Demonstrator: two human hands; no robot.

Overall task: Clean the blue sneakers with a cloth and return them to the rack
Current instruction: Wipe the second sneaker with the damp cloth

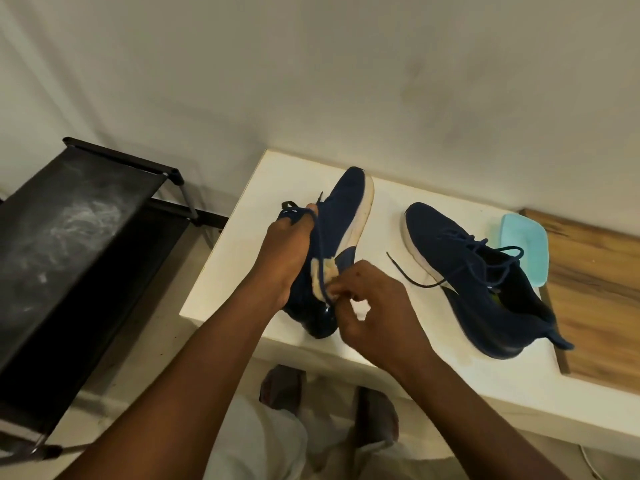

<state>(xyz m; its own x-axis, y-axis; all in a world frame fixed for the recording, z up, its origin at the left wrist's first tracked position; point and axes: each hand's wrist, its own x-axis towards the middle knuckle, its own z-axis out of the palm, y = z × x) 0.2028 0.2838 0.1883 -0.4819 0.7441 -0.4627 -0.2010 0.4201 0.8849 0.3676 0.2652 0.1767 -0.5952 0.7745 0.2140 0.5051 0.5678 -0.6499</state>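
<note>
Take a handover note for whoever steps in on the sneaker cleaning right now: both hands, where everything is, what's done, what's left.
Left hand: grips the held sneaker by its upper and laces, tilted up over the white table.
Right hand: fingers pinch the cloth against that sneaker's side.
Second sneaker: lies on the table, laces loose, next to a light blue pad.
Rack: to the left of the table, no sneakers on its top shelf.
Done: both sneakers are off the rack; wiping is under way.
Left: finish wiping; I cannot tell whether the second sneaker is clean; return both to the rack.
</note>
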